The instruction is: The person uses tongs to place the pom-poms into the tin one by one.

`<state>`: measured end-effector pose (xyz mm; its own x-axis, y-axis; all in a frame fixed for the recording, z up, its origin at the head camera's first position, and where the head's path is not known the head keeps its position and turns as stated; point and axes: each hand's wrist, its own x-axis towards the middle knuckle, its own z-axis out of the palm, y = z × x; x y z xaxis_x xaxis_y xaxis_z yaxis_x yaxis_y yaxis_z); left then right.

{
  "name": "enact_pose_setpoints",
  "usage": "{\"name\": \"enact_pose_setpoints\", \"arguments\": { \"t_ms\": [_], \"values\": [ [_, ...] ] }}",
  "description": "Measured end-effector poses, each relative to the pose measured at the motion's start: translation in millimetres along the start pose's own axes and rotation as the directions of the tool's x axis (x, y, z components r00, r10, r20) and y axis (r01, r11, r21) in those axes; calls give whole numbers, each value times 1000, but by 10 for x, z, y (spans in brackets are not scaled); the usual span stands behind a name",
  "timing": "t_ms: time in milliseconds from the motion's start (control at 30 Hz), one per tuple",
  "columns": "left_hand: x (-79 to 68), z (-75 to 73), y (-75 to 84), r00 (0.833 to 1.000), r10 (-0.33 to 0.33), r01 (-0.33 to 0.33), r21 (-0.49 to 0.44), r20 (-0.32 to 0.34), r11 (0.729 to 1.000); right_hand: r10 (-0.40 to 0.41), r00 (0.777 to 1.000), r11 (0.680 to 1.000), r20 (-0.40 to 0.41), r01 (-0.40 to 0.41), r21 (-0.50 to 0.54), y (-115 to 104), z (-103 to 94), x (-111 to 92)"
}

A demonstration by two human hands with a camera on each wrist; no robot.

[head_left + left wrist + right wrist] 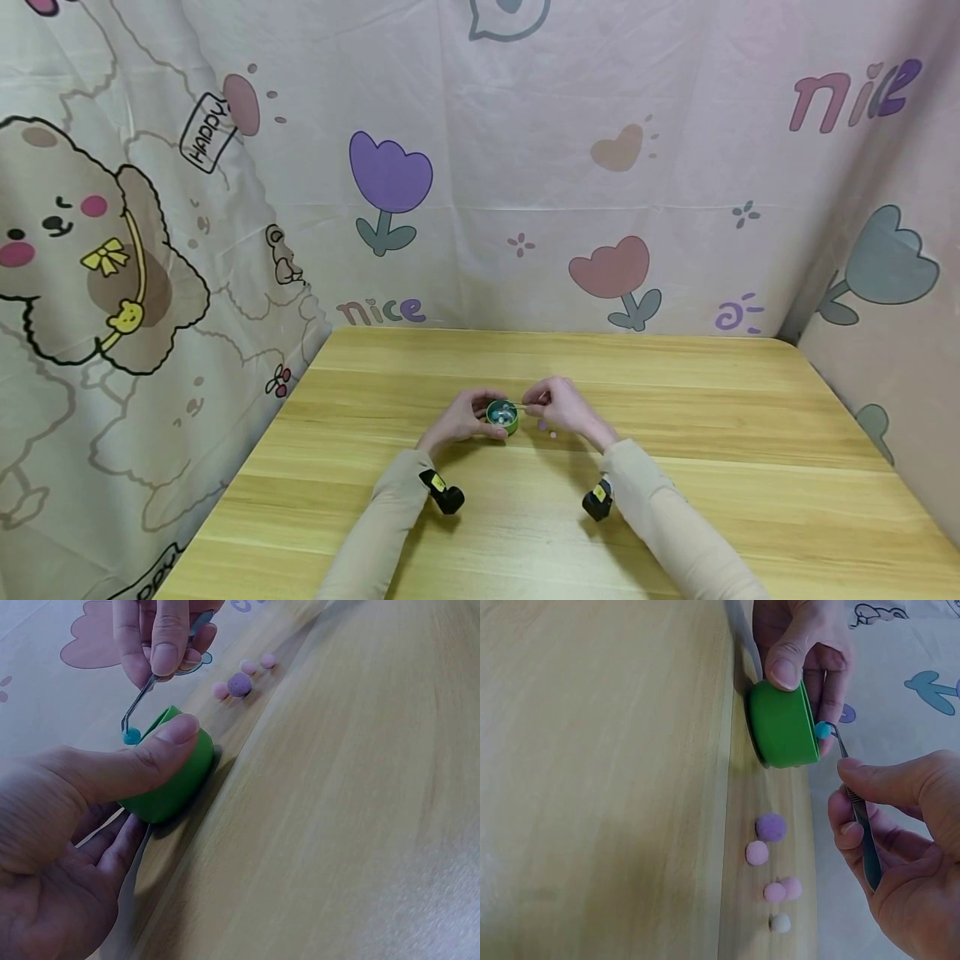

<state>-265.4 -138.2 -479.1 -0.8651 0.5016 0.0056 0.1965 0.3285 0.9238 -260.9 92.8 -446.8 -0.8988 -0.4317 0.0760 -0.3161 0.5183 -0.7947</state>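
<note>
My left hand (463, 420) grips a small green cup (780, 726) that stands on the table, thumb on the near side and fingers round the far side. Bits of blue and white show inside it in the head view. In my right hand (561, 405) I hold metal tweezers (868, 851) with bent tips, pinched between thumb and fingers. A small blue ball (823, 730) sits at the tweezer tips, right at the cup's rim. Beside the cup, a purple pom-pom (771, 827) and several pink pom-poms (757, 853) lie on the table.
A whitish ball (780, 922) lies at the end of the pom-pom row, under my right arm's side. The wooden table (420, 367) reaches back to a printed cloth (495, 250). Black wrist cameras (447, 498) sit on both sleeves.
</note>
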Motion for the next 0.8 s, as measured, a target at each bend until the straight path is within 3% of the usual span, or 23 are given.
{"name": "enact_pose_setpoints", "arguments": {
  "t_ms": [800],
  "values": [
    [1, -4, -3, 1000, 3, -3, 5, 0, 1000, -5, 1000, 999, 10, 4, 50, 30, -23, -50]
  ]
}}
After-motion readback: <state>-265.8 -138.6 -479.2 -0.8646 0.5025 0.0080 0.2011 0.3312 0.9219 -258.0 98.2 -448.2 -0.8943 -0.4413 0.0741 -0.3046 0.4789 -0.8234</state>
